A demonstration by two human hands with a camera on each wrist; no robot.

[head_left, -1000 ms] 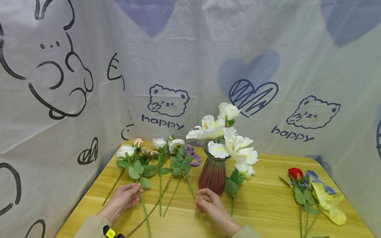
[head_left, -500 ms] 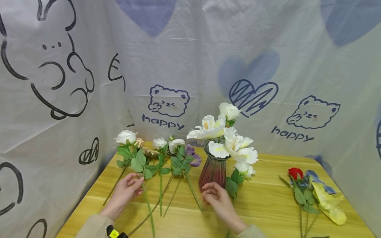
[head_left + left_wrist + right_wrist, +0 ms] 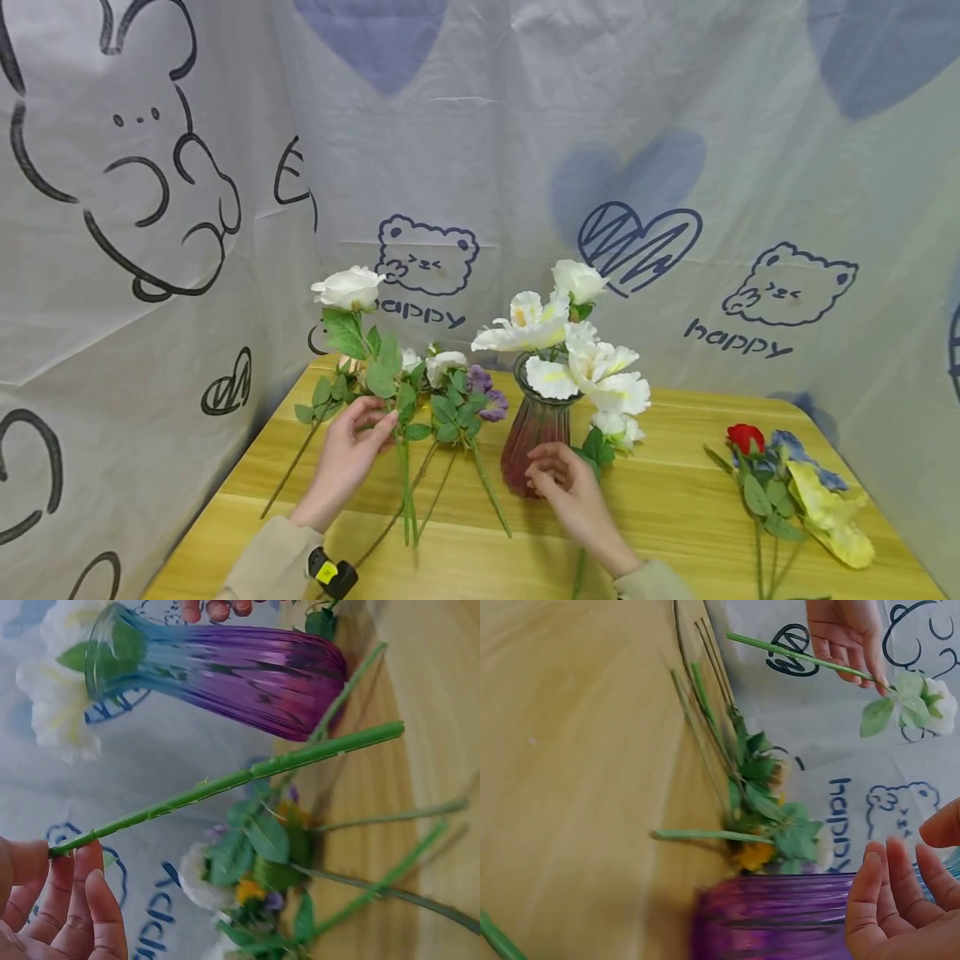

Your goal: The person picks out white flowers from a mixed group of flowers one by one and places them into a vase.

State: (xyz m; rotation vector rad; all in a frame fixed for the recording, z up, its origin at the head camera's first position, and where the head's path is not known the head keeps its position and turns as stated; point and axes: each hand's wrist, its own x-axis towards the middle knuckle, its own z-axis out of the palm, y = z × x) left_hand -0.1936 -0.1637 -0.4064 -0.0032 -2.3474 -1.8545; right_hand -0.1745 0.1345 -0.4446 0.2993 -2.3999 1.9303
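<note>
My left hand (image 3: 347, 454) pinches the green stem of a white rose (image 3: 349, 289) between thumb and fingers. The rose stands upright, its bloom raised above the other flowers. In the left wrist view its bare lower stem (image 3: 225, 784) points towards the tabletop. A ribbed glass vase (image 3: 531, 454), purple-red below and clearer at the neck, holds several white flowers (image 3: 603, 367). In front of the vase's right side is my right hand (image 3: 576, 496), fingers loosely bent with nothing between them. The right wrist view shows its thumb apart from the fingertips (image 3: 872, 862).
Flowers lie left of the vase, among them a white one (image 3: 445, 367) and a purple one (image 3: 491, 400). On the right are a red rose (image 3: 745, 437) and a yellow flower (image 3: 828, 517). A printed curtain (image 3: 480, 167) surrounds the wooden table (image 3: 675, 500).
My left hand has lifted the white rose from among the flowers on the left, moving up and right. My right hand has left a flower stem and shifted right to the vase.
</note>
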